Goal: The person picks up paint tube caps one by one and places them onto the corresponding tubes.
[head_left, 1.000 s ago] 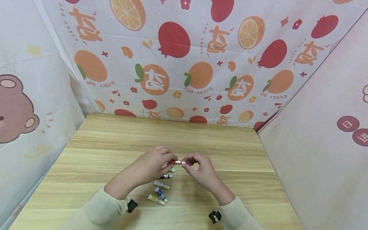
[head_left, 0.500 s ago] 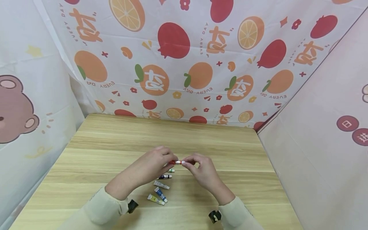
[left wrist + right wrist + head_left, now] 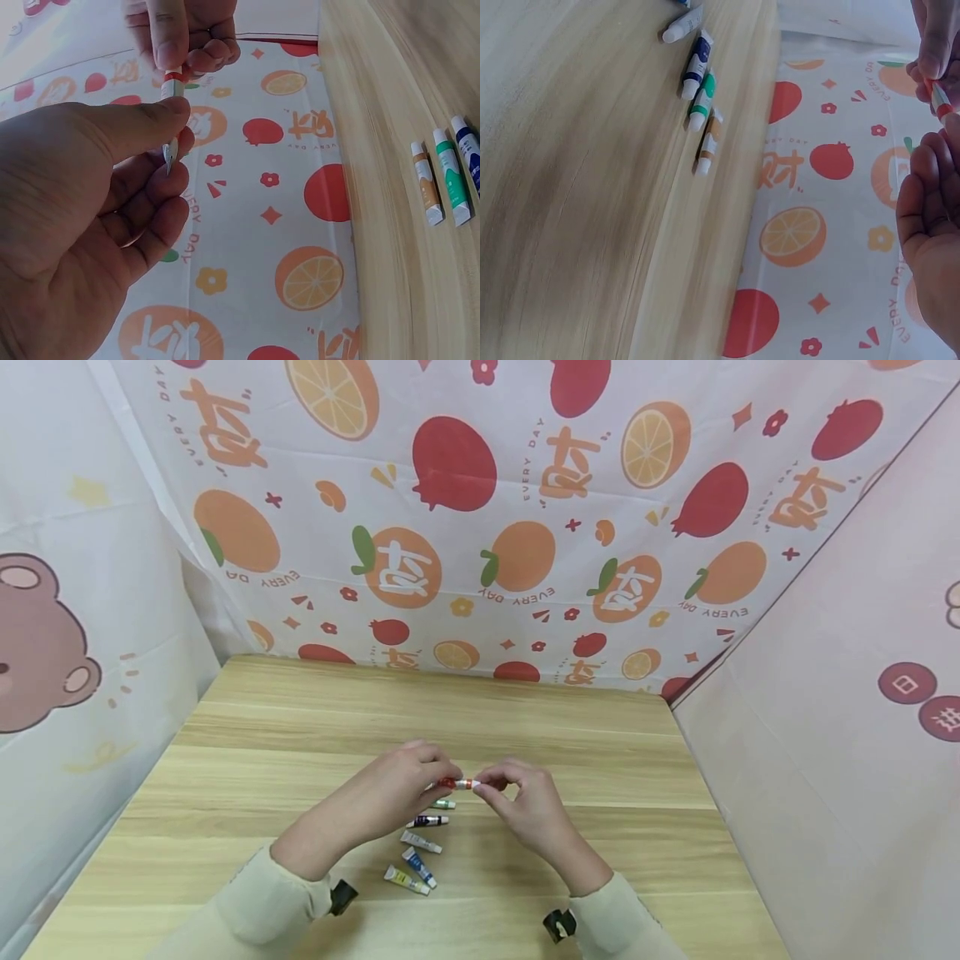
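Above the table, my left hand [image 3: 386, 793] pinches a small red-banded paint tube [image 3: 463, 784] between thumb and fingers. My right hand [image 3: 532, 806] pinches its white cap at the other end. In the left wrist view, the tube [image 3: 172, 88] runs from the left thumb [image 3: 142, 124] up to the right fingertips [image 3: 169, 54]. Only part of the tube [image 3: 939, 99] shows at the right wrist view's edge. Beneath the hands lie more paint tubes: green [image 3: 444, 805], dark navy [image 3: 429, 821], silver-grey [image 3: 422, 842], blue [image 3: 419, 867] and yellow [image 3: 407, 880].
An ochre paint tube [image 3: 709, 144] lies beside the green one [image 3: 703, 101]; the left hand hides it in the head view. Behind the wooden table [image 3: 600, 752] hangs a fruit-printed cloth [image 3: 465, 552]. Pale printed cloths stand at the left [image 3: 142, 635] and right [image 3: 817, 760].
Both hands keep their grip on the tube and its cap. The left hand has shifted slightly left, uncovering a little more of the green and navy tubes.
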The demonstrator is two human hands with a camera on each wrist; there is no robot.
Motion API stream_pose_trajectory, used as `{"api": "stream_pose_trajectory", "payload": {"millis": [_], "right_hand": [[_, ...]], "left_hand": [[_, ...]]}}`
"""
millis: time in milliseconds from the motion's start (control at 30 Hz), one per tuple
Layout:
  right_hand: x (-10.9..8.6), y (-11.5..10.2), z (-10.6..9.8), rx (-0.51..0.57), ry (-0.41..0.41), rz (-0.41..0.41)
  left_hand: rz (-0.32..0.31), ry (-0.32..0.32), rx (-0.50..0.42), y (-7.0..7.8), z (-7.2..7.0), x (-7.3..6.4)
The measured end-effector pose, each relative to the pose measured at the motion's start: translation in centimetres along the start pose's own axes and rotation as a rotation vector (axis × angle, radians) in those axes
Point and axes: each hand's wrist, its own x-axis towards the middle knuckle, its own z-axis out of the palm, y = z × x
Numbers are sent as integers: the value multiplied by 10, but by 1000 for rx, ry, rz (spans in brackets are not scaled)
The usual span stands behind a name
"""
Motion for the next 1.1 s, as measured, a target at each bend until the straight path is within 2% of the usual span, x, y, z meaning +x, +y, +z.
{"api": "stream_pose_trajectory", "payload": {"millis": [133,433,567,733,967,1100], "right_hand": [[0,-1,2,-30,-1,-1],[-1,4,2,-14,-61,1],[0,5,0,-12,-62,24],[1,6,-5,12,-26,78],[1,9,-8,42,-18,118],[1,12,-10,8,-33,132]], "left_hand": [[-10,-2,-2,0,1,-1],[-23,-12,4,-4,3,-8],[-17,-48,31,-6,5,-15],[0,-141,50,-6,13,-24],[-34,-236,37,-5,33,-49],[-19,-254,33,-6,48,-68]]}}
